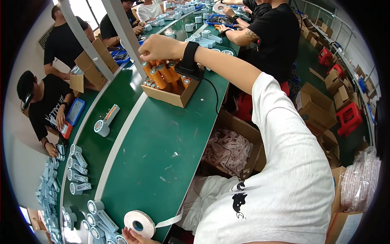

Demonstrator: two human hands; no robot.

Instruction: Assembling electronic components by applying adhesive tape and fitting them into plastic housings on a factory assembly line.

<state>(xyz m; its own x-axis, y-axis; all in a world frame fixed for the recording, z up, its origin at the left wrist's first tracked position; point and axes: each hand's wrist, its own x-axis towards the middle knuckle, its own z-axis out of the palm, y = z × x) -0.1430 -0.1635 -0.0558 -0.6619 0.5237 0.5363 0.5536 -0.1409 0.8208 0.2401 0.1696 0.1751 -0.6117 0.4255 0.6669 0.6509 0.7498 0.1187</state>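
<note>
My right hand (160, 46), a black band with a black device on its wrist, reaches over an open cardboard box (168, 97) at the table's far end. Orange cylindrical battery cells (157, 78) stand and lean in that box. The right fingers are curled down at the box's back edge; whatever is between them is hidden. Low in the view, my left hand (136, 237) lies against the lower rim of a white tape roll (131, 221). Its visible fingers are spread, and part of the hand is cut off by the frame. A loose tape end (170, 220) hangs toward my lap.
Light-blue plastic housings (77, 175) line the green conveyor (87, 152) and pile up at lower left. One housing (102, 127) lies open with wires showing. A carton of tape scraps (229, 150) stands beside the table. Several co-workers sit along both sides. A black cable (215, 91) hangs from my wrist.
</note>
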